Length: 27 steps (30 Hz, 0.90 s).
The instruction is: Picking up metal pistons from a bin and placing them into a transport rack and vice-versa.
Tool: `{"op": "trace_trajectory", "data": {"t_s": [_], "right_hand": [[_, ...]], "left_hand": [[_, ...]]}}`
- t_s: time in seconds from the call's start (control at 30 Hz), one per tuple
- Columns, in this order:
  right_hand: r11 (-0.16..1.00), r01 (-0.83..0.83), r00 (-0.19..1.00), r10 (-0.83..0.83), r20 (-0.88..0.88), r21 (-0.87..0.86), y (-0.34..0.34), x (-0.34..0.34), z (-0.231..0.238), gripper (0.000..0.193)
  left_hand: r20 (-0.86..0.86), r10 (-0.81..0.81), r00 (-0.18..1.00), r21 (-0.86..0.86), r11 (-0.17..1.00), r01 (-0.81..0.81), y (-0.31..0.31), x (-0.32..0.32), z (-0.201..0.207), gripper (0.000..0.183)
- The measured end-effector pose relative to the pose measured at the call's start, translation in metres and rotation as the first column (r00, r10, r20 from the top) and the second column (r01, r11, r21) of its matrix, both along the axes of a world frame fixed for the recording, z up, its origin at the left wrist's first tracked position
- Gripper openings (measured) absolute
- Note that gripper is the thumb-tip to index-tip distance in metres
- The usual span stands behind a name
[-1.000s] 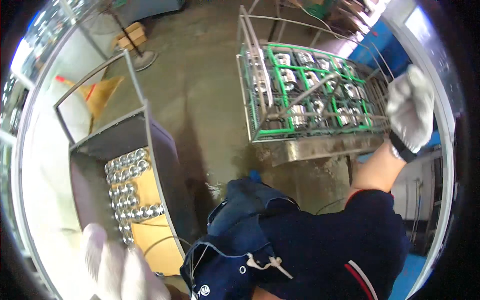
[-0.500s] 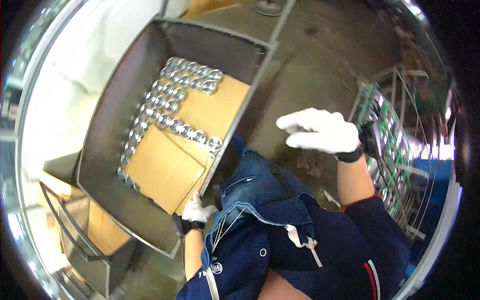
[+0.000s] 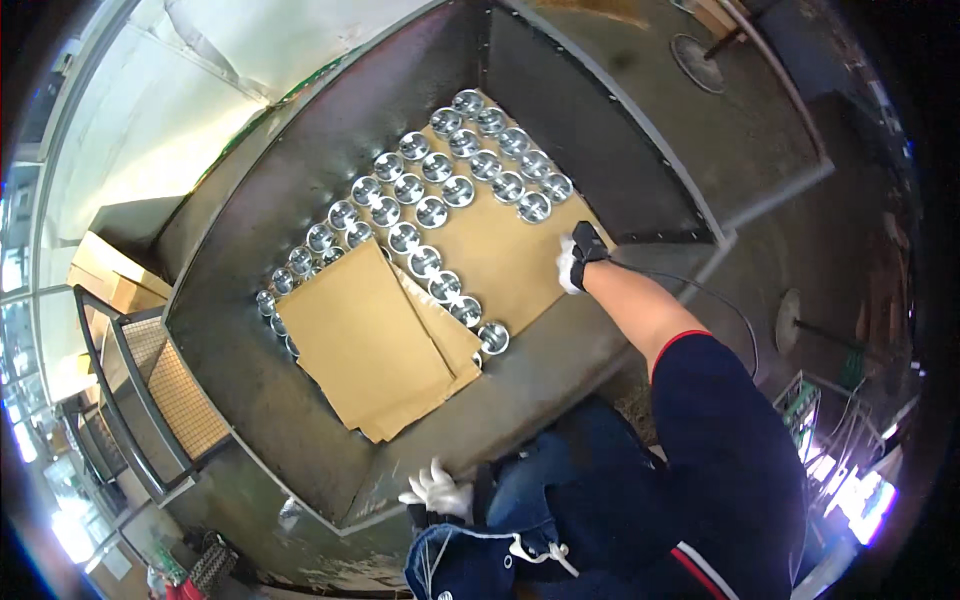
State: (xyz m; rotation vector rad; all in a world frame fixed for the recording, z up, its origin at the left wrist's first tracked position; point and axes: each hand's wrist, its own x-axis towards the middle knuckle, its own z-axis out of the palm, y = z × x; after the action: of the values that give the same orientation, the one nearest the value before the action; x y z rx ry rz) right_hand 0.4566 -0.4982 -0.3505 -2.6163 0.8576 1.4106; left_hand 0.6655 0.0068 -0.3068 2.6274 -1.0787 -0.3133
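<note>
My right hand [image 3: 570,268], in a white glove with a black wrist strap, reaches down into a big dark metal bin [image 3: 400,22]. It is at the right edge of a brown cardboard sheet [image 3: 480,240], below the nearest of several shiny round metal parts [image 3: 431,212] standing in rows. Its fingers are mostly hidden behind the wrist, so what they hold does not show. My left hand [image 3: 438,492], also white-gloved, rests at the bin's near rim with its fingers spread and nothing in it. Loose cardboard pieces [image 3: 370,340] cover part of the left rows.
A cable runs from my right wrist strap. Left of the bin stands a dark metal frame with a mesh panel [image 3: 190,400]. Wire racks [image 3: 810,410] are at the lower right. Round metal bases [image 3: 697,62] stand on the floor beyond the bin's right wall.
My right hand has gone from the air outside the bin down onto the cardboard inside. My view has turned and come closer to the bin. My left hand stays by the near rim.
</note>
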Motion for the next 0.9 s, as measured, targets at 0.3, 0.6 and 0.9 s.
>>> {"op": "trace_trajectory", "data": {"t_s": [0.3, 0.6, 0.9], "right_hand": [[0.809, 0.552, 0.83, -0.512, 0.219, -0.201, -0.064, 0.009, -0.241, 0.029], [0.777, 0.576, 0.815, -0.522, 0.252, -0.254, -0.101, 0.021, -0.279, 0.029], [0.969, 0.239, 0.962, -0.244, 0.121, 0.057, -0.018, 0.098, -0.192, 0.033]], "left_hand": [[-0.292, -0.002, 0.956, 0.771, 0.591, 0.237, -0.061, 0.032, 0.108, 0.088], [-0.205, -0.307, 0.929, 0.766, 0.541, 0.348, -0.088, 0.031, 0.107, 0.036], [-0.296, 0.007, 0.955, 0.747, 0.625, 0.227, -0.043, 0.022, 0.096, 0.093]]}}
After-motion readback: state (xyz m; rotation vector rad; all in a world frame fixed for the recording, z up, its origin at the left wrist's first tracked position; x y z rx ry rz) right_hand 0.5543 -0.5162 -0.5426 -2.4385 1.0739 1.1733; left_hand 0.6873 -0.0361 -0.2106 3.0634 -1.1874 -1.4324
